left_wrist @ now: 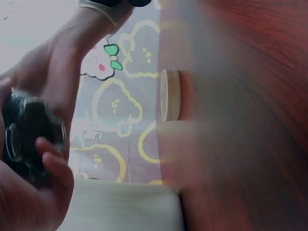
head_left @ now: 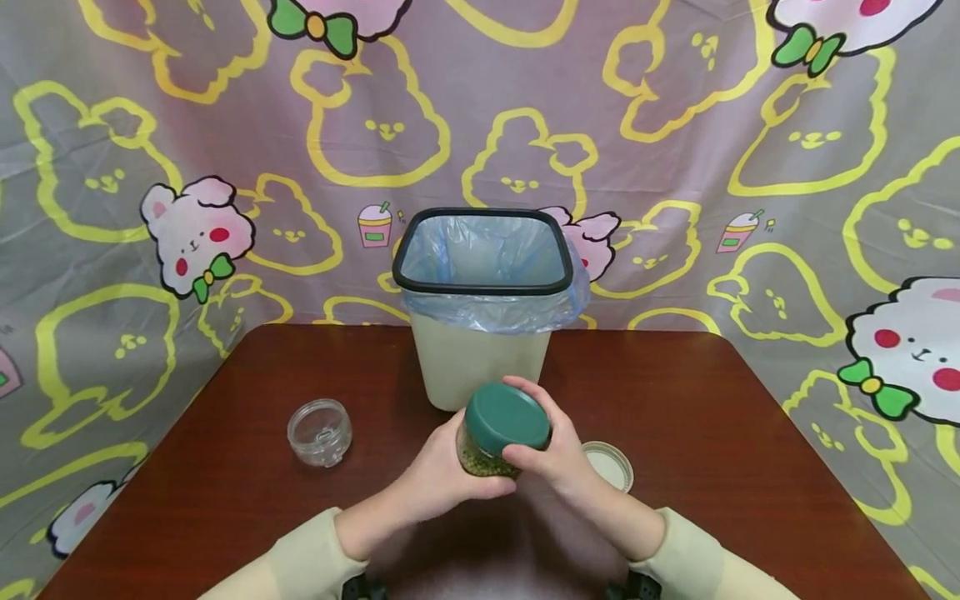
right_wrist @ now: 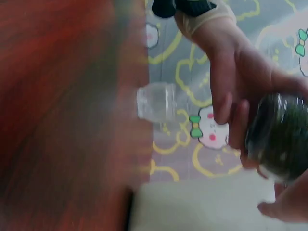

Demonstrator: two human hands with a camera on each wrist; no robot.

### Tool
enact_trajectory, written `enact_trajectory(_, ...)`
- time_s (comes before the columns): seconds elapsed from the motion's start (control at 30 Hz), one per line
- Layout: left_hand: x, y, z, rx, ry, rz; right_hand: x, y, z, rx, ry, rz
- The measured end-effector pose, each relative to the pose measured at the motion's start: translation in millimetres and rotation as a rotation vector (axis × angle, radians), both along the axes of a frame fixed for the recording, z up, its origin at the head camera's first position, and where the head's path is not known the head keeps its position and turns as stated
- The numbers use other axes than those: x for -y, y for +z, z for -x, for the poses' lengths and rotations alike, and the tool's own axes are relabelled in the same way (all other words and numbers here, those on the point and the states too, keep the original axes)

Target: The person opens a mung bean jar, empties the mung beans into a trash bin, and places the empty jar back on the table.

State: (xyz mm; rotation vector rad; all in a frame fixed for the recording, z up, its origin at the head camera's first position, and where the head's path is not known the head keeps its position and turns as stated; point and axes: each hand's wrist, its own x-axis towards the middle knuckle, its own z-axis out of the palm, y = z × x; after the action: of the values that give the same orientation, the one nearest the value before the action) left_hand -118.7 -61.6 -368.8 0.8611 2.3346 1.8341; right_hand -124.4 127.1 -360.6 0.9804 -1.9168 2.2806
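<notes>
A glass jar (head_left: 483, 462) with dried green bits inside and a dark green lid (head_left: 510, 417) is tilted above the table, in front of the bin. My left hand (head_left: 444, 468) grips the jar's glass side from the left, thumb along its lower front. From the right, my right hand (head_left: 551, 437) holds the green lid, its fingers over the far edge and the thumb at the near edge. In the right wrist view the jar (right_wrist: 284, 137) shows dark green through the glass. In the left wrist view the jar is dark and partly covered by fingers.
A beige bin (head_left: 480, 354) lined with a clear bluish bag stands behind the hands. To the left sits a small empty clear container (head_left: 320, 433). A round pale lid (head_left: 609, 467) lies on the brown table (head_left: 697, 417) beside the right wrist. Patterned cloth (head_left: 517, 92) hangs behind.
</notes>
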Motion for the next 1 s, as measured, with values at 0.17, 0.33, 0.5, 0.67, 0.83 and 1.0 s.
enact_trajectory(0.17,6.5,1.3,6.4,0.056,-0.266,-0.107,-7.1,-1.6,7.9,-0.128,0.156,0.013)
enact_trajectory(0.33,6.4,1.7,8.2,0.052,-0.28,-0.093,-9.8,-1.2,7.6,-0.143,0.175,0.017)
enact_trajectory(0.5,1.3,4.5,6.2,0.016,-0.055,-0.03,-10.8,-2.9,3.0,-0.099,0.053,-0.008)
enact_trajectory(0.67,-7.1,3.0,4.2,-0.008,0.168,0.048,-4.9,-4.2,-2.8,-0.001,-0.064,-0.026)
enact_trajectory(0.83,-12.3,0.2,1.5,-0.044,0.282,0.126,2.4,-3.4,-5.8,0.098,-0.167,-0.033)
enact_trajectory(1.0,-12.7,-1.2,-0.1,-0.053,0.28,0.128,5.0,-4.4,-6.1,0.132,-0.18,0.001)
